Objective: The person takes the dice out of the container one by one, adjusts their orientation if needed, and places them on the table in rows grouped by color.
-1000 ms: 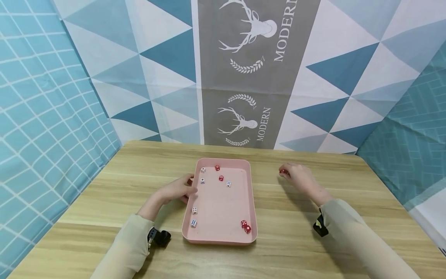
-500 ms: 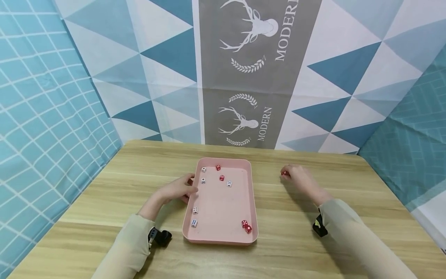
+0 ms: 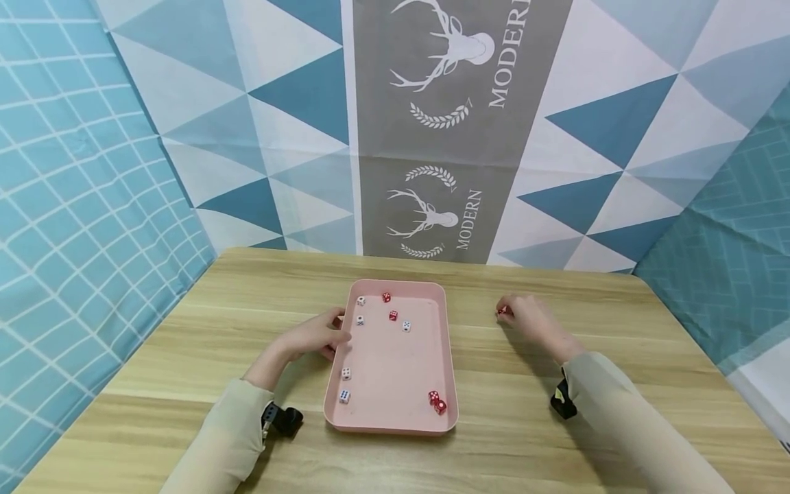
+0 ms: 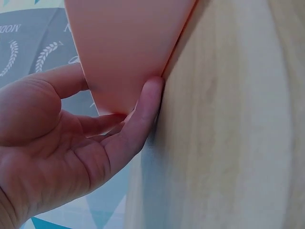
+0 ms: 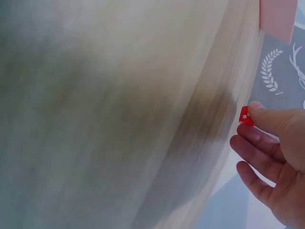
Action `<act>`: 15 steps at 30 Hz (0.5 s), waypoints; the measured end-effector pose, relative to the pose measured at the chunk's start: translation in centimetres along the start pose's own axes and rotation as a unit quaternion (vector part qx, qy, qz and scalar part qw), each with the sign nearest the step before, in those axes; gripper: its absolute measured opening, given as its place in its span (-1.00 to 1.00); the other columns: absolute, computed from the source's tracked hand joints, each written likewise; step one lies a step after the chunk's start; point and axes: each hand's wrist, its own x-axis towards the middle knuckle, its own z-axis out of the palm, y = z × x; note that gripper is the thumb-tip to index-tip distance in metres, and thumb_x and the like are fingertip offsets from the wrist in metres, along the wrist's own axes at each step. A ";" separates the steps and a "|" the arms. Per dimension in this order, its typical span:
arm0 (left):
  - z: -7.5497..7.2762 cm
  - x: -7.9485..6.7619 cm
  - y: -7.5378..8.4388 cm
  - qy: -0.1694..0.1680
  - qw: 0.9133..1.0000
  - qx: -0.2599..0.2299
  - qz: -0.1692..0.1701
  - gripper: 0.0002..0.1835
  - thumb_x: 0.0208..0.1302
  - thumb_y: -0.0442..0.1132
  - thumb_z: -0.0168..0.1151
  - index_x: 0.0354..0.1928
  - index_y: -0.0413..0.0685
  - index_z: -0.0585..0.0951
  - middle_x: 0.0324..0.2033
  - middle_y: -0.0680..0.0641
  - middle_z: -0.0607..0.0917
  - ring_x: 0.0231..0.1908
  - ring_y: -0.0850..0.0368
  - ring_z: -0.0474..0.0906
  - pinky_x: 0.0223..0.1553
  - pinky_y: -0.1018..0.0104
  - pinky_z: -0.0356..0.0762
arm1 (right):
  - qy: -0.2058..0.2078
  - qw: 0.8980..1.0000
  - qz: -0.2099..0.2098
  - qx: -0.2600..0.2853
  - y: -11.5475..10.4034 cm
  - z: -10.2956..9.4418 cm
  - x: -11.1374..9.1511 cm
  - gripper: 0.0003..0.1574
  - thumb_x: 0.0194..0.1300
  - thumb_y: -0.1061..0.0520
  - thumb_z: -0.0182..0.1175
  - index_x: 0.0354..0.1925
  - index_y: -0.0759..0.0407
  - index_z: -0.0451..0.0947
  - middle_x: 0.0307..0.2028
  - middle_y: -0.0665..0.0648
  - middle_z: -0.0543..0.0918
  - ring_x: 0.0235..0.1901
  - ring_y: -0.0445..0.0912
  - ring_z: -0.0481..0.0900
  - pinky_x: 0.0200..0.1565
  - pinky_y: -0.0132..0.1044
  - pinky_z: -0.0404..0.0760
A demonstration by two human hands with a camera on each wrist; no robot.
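Note:
My left hand (image 3: 316,335) grips the left wall of a pink tray (image 3: 395,427), thumb over the rim and fingers against the outer side. The left wrist view shows the fingers (image 4: 145,107) curled low along the tray's outer wall (image 4: 126,43). To the tray's right, my right hand (image 3: 531,317) pinches a red die (image 5: 245,115) between thumb and forefinger above the wooden table. Inside the tray, white dice (image 3: 346,374) lie mostly along the left side. Two red dice (image 3: 393,315) are near the far end, and another red pair (image 3: 437,403) sits in the near right corner.
The wooden table (image 3: 506,439) reaches back to a patterned cloth backdrop (image 3: 426,137). A blue gridded cloth (image 3: 80,206) hangs at the left, a teal one (image 3: 728,267) at the right. Each wrist wears a black device; the left one (image 3: 286,421) is near the tray's side.
My right hand has shifted very slightly toward me, still pinching the red die. My left hand keeps its hold on the tray, and the dice inside lie as before.

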 end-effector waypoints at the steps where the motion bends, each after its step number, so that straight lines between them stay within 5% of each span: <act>1: 0.0 0.0 0.0 0.000 1.000 -0.001 -0.002 -0.34 0.23 -0.31 0.05 0.32 -0.25 0.05 -0.08 -0.28 0.38 -0.39 0.06 0.54 -0.38 0.21 0.61 | -0.002 1.000 0.001 -0.004 0.0 0.0 0.0 -0.89 0.14 0.18 0.23 -0.34 0.20 0.60 -0.42 0.09 0.64 -0.43 -0.11 0.57 -0.37 -0.20 0.57; 15: -0.1 0.3 -0.1 0.002 1.000 0.000 -0.006 -0.33 0.23 -0.30 0.05 0.33 -0.23 0.04 -0.04 -0.29 0.36 -0.39 0.06 0.54 -0.38 0.22 0.60 | 0.007 1.000 0.002 -0.010 0.5 0.4 0.0 -0.92 0.14 0.19 0.24 -0.36 0.20 0.59 -0.45 0.08 0.65 -0.45 -0.09 0.58 -0.39 -0.18 0.56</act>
